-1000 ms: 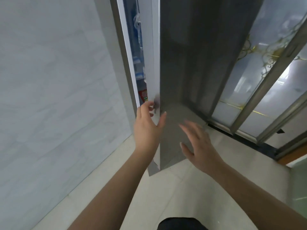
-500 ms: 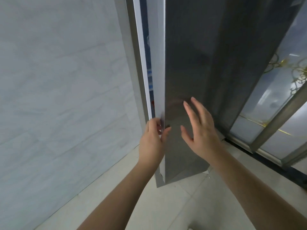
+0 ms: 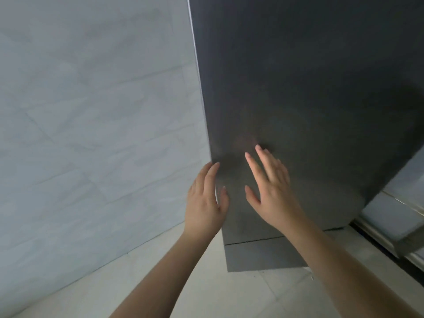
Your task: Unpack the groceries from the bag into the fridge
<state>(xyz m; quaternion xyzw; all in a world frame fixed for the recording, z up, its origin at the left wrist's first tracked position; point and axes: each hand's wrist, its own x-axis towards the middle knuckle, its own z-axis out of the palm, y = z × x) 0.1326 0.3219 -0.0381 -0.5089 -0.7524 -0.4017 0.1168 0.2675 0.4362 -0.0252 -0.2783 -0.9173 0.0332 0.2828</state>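
Observation:
The tall grey fridge door (image 3: pixel 309 99) fills the right half of the head view and looks closed; no gap or interior shows. My left hand (image 3: pixel 206 198) lies at the door's left edge with straight fingers, the thumb on the door face. My right hand (image 3: pixel 270 187) is flat against the door front, fingers straight and spread. A lower grey panel (image 3: pixel 259 255) of the fridge shows under the door. No bag or groceries are in view.
A pale marbled tile wall (image 3: pixel 91 134) stands close on the left of the fridge. Light floor tiles (image 3: pixel 206 290) run below. A metal sliding-door track and glass panel (image 3: pixel 394 219) sit at the lower right.
The fridge door has swung from partly open to closed; the lit interior gap is gone. My left hand let go of the door edge and straightened. My right hand moved onto the door front.

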